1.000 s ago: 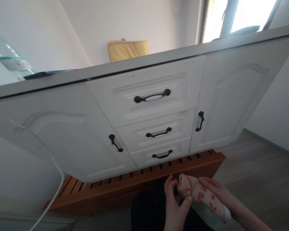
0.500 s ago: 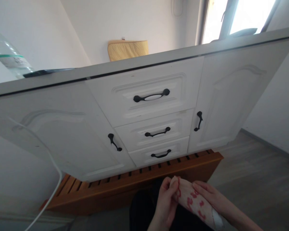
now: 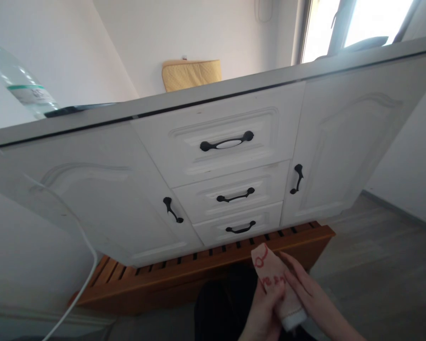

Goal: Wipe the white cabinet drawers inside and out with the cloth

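Note:
Near the bottom right of the head view is a pale pink cloth (image 3: 287, 296) with red lettering, folded into a narrow piece with a white lower edge. My left hand (image 3: 264, 308) grips it from below and the left, thumb over its front. Against its right side rests my right hand (image 3: 305, 286), with fingers close together and pressed on the cloth. The cloth's top end stands free above both hands, over my dark-clothed legs (image 3: 213, 308).
A white cabinet (image 3: 227, 166) with black handles fills the middle. Below it is a slatted wooden bench (image 3: 199, 279). A clear bottle (image 3: 24, 85) and a dark flat object (image 3: 74, 109) are on the top left. A white cable (image 3: 87, 241) hangs at left.
My left hand has slid down from the cloth's top end to its lower part. The cloth now stands more upright and looks shorter. The view has shifted slightly.

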Motion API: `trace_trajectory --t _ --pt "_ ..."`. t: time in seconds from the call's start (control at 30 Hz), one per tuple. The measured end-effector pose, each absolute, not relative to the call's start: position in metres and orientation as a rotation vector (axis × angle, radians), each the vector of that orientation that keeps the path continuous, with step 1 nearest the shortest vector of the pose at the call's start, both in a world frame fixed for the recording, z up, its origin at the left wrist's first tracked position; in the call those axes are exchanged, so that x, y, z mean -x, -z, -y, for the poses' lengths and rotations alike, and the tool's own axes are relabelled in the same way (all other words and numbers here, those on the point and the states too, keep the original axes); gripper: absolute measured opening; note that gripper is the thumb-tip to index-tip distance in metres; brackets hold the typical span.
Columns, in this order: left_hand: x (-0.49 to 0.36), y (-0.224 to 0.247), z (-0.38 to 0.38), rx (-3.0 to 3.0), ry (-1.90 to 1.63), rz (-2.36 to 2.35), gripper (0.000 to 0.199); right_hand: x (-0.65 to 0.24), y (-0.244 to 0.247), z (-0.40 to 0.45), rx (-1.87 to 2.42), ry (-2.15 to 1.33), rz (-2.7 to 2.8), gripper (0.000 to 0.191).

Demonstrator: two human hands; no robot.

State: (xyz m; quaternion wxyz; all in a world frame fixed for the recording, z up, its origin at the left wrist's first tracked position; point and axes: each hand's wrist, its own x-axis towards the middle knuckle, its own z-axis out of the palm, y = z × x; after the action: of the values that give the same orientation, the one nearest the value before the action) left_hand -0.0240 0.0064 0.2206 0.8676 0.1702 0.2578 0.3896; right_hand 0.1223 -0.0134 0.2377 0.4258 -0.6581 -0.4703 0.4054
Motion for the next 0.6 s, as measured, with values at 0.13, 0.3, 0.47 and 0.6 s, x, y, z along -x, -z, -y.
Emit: trace_trajectory --t 0.13,0.3,0.47,0.6 --pt "0.029 -0.225 -0.01 -0.425 -0.765 -0.559 0.072 -0.141 -0.242 0.018 1.701 -1.021 1.31 0.071" --pt "0.049 -0.238 -0.021 -0.317 -0.591 -0.587 0.059 -0.174 -0.247 0.013 1.742 -0.4 1.745 0.056" --pt "0.047 -0.249 -0.026 -0.537 -0.457 -0.478 0.061 -0.161 -0.248 0.013 1.313 -0.103 2.302 0.067" --pt "0.034 -0.241 -0.032 -0.755 -0.606 -0.537 0.056 -0.145 -0.268 0.008 1.109 -0.251 2.472 0.072"
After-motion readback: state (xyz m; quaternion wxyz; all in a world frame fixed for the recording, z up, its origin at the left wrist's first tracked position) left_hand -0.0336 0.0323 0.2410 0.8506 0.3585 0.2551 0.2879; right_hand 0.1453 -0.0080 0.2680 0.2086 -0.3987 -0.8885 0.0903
